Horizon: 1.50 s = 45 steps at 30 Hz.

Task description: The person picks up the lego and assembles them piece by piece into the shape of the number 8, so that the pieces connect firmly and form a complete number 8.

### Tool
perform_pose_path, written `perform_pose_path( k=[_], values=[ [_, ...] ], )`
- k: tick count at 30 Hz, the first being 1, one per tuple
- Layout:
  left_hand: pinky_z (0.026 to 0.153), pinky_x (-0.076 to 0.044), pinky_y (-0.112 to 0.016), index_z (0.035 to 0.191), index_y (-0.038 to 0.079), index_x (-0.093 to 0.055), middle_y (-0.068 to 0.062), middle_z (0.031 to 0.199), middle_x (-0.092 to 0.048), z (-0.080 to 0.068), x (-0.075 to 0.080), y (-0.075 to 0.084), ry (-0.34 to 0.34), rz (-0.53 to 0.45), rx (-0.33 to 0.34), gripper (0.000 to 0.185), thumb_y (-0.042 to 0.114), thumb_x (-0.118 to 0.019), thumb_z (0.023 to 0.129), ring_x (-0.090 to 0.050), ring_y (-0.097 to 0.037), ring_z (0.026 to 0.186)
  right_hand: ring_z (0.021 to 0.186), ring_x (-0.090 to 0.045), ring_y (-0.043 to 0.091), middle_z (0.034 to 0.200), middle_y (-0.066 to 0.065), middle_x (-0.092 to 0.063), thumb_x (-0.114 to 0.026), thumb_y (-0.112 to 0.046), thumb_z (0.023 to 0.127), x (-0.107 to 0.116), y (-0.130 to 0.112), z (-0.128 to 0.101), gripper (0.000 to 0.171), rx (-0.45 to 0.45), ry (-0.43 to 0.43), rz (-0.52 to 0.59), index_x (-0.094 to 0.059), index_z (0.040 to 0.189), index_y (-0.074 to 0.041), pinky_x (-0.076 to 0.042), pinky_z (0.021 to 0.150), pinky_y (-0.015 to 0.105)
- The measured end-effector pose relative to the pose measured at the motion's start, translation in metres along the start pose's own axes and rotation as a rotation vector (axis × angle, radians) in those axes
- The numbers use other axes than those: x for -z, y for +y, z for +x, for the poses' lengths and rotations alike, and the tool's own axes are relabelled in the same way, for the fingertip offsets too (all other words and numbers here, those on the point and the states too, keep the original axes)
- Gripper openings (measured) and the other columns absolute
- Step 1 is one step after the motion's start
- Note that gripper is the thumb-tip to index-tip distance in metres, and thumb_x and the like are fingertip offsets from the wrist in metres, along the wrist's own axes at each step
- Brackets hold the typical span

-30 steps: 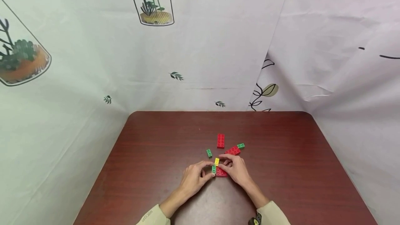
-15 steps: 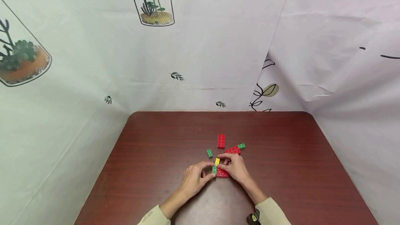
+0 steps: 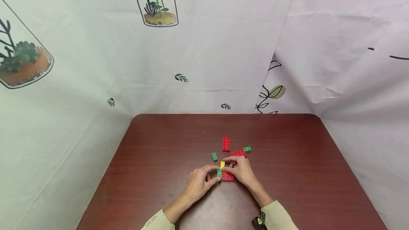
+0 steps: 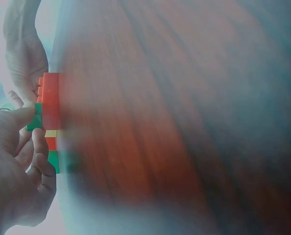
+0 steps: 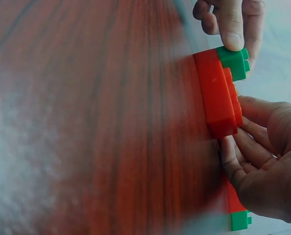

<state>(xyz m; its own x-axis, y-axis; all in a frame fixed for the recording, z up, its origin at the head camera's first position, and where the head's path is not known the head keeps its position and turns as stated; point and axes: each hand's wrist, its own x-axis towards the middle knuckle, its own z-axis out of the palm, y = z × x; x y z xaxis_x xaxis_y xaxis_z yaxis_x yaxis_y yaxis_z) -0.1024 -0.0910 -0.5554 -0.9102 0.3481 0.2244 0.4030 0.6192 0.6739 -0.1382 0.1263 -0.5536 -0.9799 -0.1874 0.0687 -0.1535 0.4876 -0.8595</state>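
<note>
A green two-stud brick (image 3: 219, 173) sits at the left end of a red brick (image 3: 228, 176), raised above the tabletop in the right wrist view. My left hand (image 3: 197, 183) pinches this green brick between thumb and forefinger. Just behind it lies a yellow two-stud brick (image 3: 222, 165), which my right hand (image 3: 241, 171) holds between thumb and forefinger. In the left wrist view, the yellow brick (image 4: 51, 133) shows low, past the red brick (image 4: 50, 100). The right wrist view hides the yellow brick, but shows the green brick (image 5: 233, 62) under the left fingertip.
A loose green brick (image 3: 214, 157) lies behind the left hand. Farther back is a red brick (image 3: 226, 144). Beyond the right hand, another red brick (image 3: 238, 153) has a green brick (image 3: 247, 149) at its right end. The brown table (image 3: 159, 141) meets fabric walls behind.
Both hands keep nearly the same pose and place. The right hand has shifted very slightly left, and more of the red brick's right end shows.
</note>
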Motion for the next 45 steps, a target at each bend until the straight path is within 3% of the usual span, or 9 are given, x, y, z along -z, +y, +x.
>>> perform_pose_path(
  k=[7,17,45],
  values=[
    [0.054,-0.041,-0.021,0.122,0.024,-0.078,0.015,0.081,-0.064,0.000,-0.001,-0.001,-0.004,-0.007,-0.006,0.033,0.034,-0.086,0.091,-0.052,0.007,0.060,0.063,-0.061,0.005,0.075,-0.004,-0.068,-0.090,-0.006,0.084,0.000,0.005,-0.002,0.024,0.043,0.023,0.003,-0.083,0.107,-0.007,-0.049,0.058,0.023],
    [0.054,-0.041,-0.021,0.122,0.025,-0.078,0.014,0.084,-0.066,0.000,0.000,0.000,-0.008,-0.007,0.001,0.033,0.032,-0.086,0.091,-0.052,0.007,0.060,0.064,-0.061,0.005,0.077,-0.002,-0.069,-0.089,-0.010,0.086,0.003,0.012,-0.001,0.029,0.078,-0.028,0.050,-0.081,0.113,-0.004,-0.050,0.058,0.023],
    [0.055,-0.040,-0.021,0.122,0.023,-0.078,0.014,0.079,-0.064,0.001,0.000,0.000,0.000,-0.007,-0.008,0.033,0.030,-0.087,0.090,-0.052,0.007,0.060,0.060,-0.059,0.004,0.073,-0.004,-0.069,-0.090,-0.009,0.085,0.005,0.011,0.003,0.026,0.081,-0.060,0.006,-0.082,0.110,-0.005,-0.049,0.056,0.022]
  ],
)
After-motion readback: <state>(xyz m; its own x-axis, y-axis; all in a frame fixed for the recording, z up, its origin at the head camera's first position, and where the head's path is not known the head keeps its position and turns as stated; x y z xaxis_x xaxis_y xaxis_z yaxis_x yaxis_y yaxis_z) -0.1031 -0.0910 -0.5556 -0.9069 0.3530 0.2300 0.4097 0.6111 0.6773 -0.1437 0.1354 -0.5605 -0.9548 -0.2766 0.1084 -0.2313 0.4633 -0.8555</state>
